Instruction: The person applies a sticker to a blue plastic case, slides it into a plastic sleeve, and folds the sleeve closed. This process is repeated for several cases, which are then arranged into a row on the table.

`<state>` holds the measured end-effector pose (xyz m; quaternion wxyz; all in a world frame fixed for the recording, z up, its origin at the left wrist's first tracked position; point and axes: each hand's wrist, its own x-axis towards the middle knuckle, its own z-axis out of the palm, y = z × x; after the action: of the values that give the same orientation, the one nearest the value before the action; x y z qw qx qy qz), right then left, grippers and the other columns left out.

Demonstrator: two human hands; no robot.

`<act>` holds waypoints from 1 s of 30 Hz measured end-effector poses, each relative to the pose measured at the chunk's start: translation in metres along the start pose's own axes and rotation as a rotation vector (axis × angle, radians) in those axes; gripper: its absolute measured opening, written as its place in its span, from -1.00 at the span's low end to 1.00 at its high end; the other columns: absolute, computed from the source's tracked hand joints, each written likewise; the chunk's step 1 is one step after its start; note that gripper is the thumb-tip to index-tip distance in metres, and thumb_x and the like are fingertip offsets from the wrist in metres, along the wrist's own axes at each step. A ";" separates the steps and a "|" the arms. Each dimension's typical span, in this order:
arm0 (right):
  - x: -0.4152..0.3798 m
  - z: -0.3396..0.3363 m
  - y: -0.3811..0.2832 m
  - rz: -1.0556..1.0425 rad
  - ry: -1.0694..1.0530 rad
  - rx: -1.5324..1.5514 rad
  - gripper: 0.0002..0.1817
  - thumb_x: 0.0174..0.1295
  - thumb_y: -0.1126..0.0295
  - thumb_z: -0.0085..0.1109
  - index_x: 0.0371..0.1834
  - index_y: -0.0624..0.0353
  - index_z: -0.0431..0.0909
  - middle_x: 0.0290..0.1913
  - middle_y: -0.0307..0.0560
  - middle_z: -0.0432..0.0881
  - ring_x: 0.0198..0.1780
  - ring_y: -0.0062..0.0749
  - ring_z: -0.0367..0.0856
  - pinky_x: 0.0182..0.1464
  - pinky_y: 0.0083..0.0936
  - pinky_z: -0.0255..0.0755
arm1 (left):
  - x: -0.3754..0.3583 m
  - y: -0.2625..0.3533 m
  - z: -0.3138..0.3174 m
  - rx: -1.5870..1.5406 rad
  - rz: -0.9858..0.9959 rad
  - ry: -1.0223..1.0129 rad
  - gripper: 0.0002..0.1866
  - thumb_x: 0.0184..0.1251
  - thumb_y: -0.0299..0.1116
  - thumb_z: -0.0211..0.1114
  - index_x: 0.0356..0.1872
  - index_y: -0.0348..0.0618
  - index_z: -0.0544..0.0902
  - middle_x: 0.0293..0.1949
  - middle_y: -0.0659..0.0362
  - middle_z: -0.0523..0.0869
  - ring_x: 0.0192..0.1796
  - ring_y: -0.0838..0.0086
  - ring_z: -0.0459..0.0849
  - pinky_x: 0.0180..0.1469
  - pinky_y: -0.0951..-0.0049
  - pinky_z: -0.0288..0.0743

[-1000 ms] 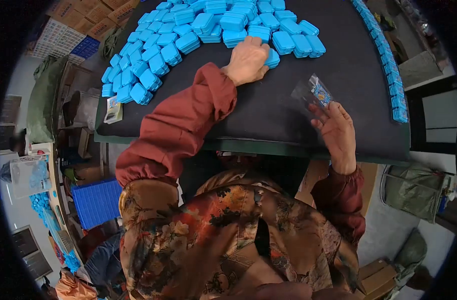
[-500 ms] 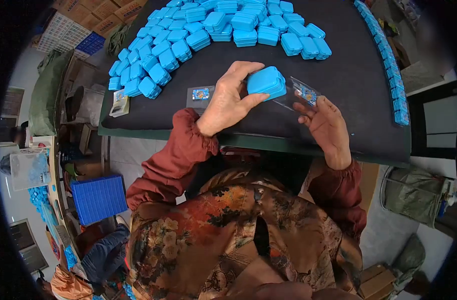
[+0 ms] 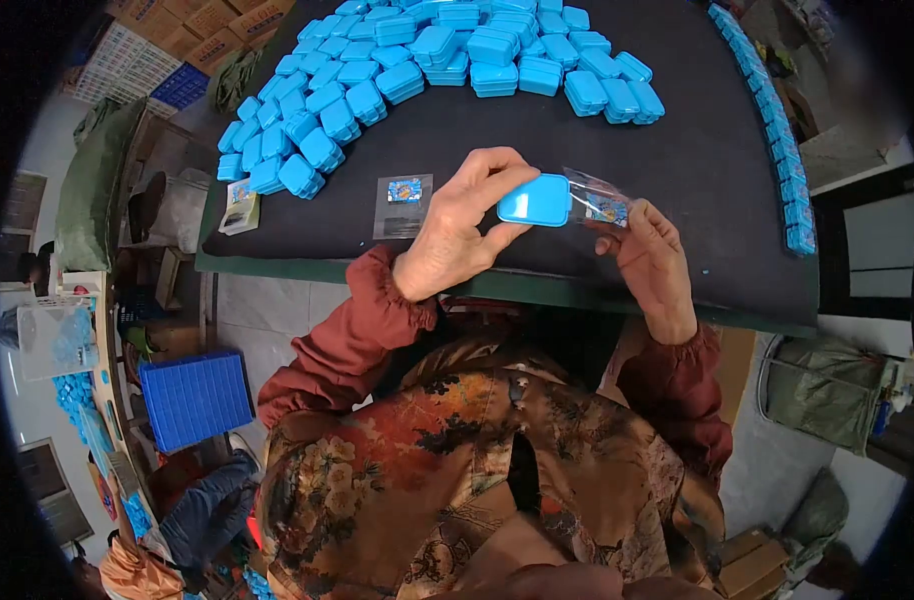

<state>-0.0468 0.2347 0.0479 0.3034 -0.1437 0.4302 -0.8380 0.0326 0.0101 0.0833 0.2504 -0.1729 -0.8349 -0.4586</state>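
Between the fingers and thumb of my left hand [image 3: 464,220] is a small blue plastic box [image 3: 535,200], its flat face turned up toward me. My right hand [image 3: 657,260] pinches a clear plastic bag [image 3: 599,197] printed with a colourful label. The bag's left end meets the right end of the box and overlaps its edge in this view. Left of my left hand, another clear bag [image 3: 404,205] with the same kind of label lies flat on the black table top [image 3: 377,160]. Farther left sits a small stack of printed bags [image 3: 240,207].
Many similar blue boxes [image 3: 322,150] are heaped across the back and left of the table. A row of them [image 3: 789,165] lines the right edge. On the floor at left stands a blue crate [image 3: 196,400], with a seated person [image 3: 212,510] beyond it.
My left hand has turned the blue box and shifted it slightly down and right. The clear bag in my right hand has swung down and now meets the box's end.
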 end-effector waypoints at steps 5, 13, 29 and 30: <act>-0.004 -0.001 0.003 -0.055 -0.071 -0.014 -0.78 0.39 0.28 -0.06 -0.25 0.15 0.53 0.03 -0.08 0.56 -0.06 -0.52 0.53 -0.20 -0.57 0.43 | -0.004 0.003 0.001 -0.002 -0.010 -0.002 -0.51 -0.07 -0.66 0.39 -0.02 -0.20 0.54 -0.08 0.07 0.47 -0.14 0.29 0.55 -0.13 0.41 0.47; -0.007 -0.004 0.002 -0.131 -0.065 -0.132 -0.74 0.41 0.26 -0.11 -0.31 0.16 0.52 0.18 0.00 0.46 -0.12 -0.58 0.51 -0.18 -0.59 0.41 | -0.007 0.004 0.004 0.024 -0.036 -0.029 -0.52 -0.07 -0.62 0.42 -0.03 -0.21 0.56 -0.10 0.08 0.47 -0.16 0.33 0.55 -0.19 0.43 0.48; -0.008 0.011 -0.009 -0.076 0.001 -0.429 -0.76 0.38 0.27 -0.04 -0.39 0.16 0.49 -0.04 -0.11 0.62 -0.20 -0.68 0.47 -0.20 -0.65 0.39 | -0.006 0.007 0.011 0.009 -0.005 -0.053 -0.47 -0.07 -0.67 0.37 0.04 -0.24 0.51 -0.11 0.05 0.43 -0.23 0.32 0.50 -0.24 0.43 0.43; -0.007 0.016 -0.010 -0.083 -0.016 -0.436 -0.75 0.38 0.27 -0.05 -0.38 0.17 0.49 -0.07 -0.13 0.62 -0.20 -0.68 0.47 -0.19 -0.65 0.38 | -0.004 0.010 0.012 0.011 -0.023 -0.062 -0.46 -0.06 -0.68 0.36 0.06 -0.25 0.49 -0.12 0.04 0.41 -0.22 0.31 0.49 -0.22 0.42 0.42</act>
<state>-0.0368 0.2335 0.0661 0.2337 -0.2301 0.5924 -0.7359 0.0382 0.0251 0.0818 0.2202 -0.1763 -0.8466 -0.4514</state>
